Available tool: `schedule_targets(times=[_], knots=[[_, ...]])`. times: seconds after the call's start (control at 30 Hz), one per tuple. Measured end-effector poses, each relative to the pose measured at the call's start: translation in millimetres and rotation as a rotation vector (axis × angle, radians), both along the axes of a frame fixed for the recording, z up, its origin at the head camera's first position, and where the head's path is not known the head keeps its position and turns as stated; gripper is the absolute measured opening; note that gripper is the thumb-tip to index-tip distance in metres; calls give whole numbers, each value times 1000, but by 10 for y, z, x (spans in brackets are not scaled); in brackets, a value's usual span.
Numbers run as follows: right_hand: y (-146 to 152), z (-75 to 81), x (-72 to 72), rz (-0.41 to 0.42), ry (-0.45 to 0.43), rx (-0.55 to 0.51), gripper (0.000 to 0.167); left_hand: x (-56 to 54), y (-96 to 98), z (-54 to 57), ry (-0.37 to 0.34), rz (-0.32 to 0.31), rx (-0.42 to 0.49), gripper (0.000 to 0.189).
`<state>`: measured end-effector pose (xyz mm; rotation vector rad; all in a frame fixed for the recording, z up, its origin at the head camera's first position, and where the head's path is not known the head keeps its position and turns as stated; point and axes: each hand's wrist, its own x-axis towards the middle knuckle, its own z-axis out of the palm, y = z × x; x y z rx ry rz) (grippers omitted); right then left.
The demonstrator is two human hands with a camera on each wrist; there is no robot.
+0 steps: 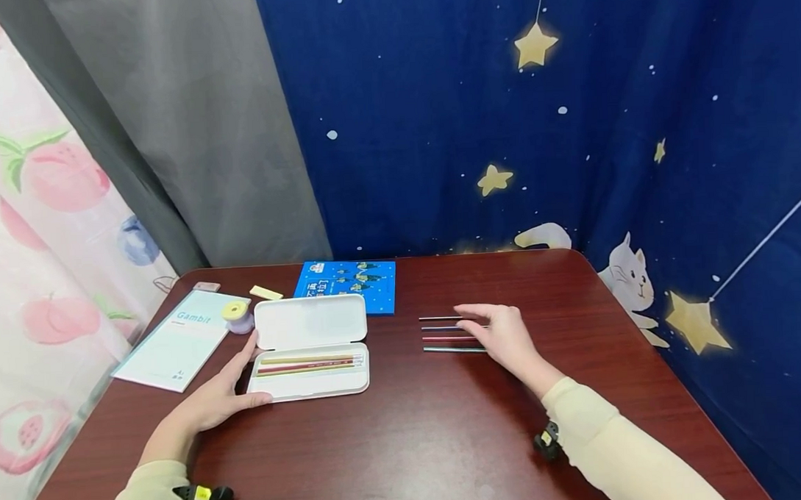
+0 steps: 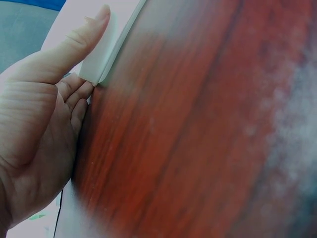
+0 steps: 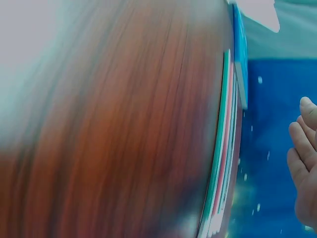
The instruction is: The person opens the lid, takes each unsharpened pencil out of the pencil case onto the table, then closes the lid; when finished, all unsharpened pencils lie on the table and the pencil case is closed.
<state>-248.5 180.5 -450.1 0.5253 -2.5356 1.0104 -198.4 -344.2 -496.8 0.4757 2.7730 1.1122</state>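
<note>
Left hand (image 1: 210,400) is bracing the open white plastic pencil case (image 1: 309,346) at its left end, thumb on the rim. Right hand (image 1: 503,335), fingers straight and holding nothing, is hovering over four thin coloured pencils (image 1: 446,334) lying mid-table. Risk: a flat-fingered sweep is likely rolling them apart.

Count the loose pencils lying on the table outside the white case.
4, side by side in a row under the right hand: dark, blue-grey, red, green. The hand covers their right ends, so another may be hidden.
</note>
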Motion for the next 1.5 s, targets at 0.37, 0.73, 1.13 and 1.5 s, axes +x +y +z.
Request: schedule_targets(times=[0.37, 0.73, 1.13, 1.5], knots=[[-1007, 13, -88, 142, -117, 5, 29, 4, 1, 53, -5, -2, 12, 123], [-1630, -85, -75, 207, -134, 126, 26, -3, -4, 27, -6, 7, -5, 124], [-1967, -160, -40, 173, -153, 335, 25, -6, 21, 52, -19, -3, 5, 122], [-2045, -265, -31, 180, -111, 413, 26, -7, 23, 51, -26, 5, 4, 123]])
